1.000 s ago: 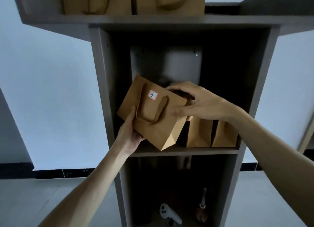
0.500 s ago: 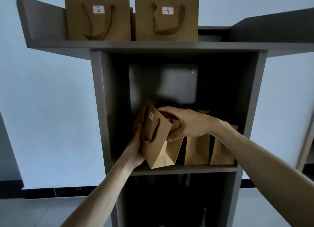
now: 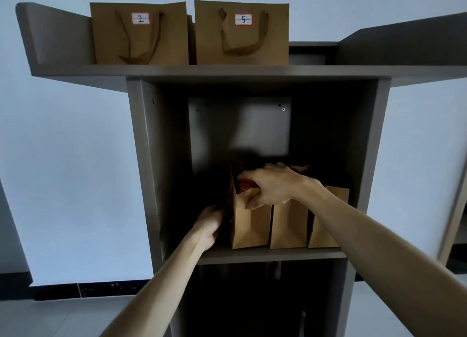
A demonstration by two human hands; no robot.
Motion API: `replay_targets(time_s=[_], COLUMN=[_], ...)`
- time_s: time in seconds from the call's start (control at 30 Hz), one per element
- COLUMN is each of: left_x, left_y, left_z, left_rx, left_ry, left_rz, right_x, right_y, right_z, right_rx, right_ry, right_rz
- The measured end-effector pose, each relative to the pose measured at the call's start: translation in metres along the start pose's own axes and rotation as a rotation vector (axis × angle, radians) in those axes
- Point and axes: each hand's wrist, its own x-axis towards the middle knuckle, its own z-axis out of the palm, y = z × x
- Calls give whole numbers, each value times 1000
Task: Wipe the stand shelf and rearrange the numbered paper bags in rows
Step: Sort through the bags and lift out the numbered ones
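Up on the top shelf (image 3: 227,70) of the grey stand, two brown paper bags stand upright side by side, touching: the bag labelled 2 (image 3: 139,33) on the left and the bag labelled 5 (image 3: 241,32) on the right, both with handles hanging down their fronts. Inside the middle shelf (image 3: 273,254), three more paper bags stand in a row, narrow sides facing out. The right hand (image 3: 271,185) grips the top edge of the leftmost bag (image 3: 249,225), thumb on the outside and fingers curled into its open mouth, where something reddish shows but cannot be made out. The left hand (image 3: 208,225) presses flat-fingered against that bag's shadowed left side. Its neighbours, the middle bag (image 3: 288,225) and the right bag (image 3: 326,225), stand close against it.
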Motion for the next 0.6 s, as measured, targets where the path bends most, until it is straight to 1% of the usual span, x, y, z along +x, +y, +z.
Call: replay_targets(time_s=[0.17,0.23,0.33,0.43,0.5,0.6], left_x=[3,0,-1,-2,-7,-31], left_y=[-13,-13,-12,-13,-12,-4], left_z=[3,2,-4,-16,-22,-26], left_rx=[289,332,337,366,369,367], left_ry=[11,-8,-21,21,28,0], left_rz=[104,129,150,184,230,385], right_x=[-1,-3,-8,-16,-27,-51], right_y=[8,10,11,10,9,4], right_z=[9,11,13,14,17,20], right_rx=[15,39,58,57,101,193], right_ry=[-43,-32,14,137,255,454], right_rz=[35,39,34,20,12,-5])
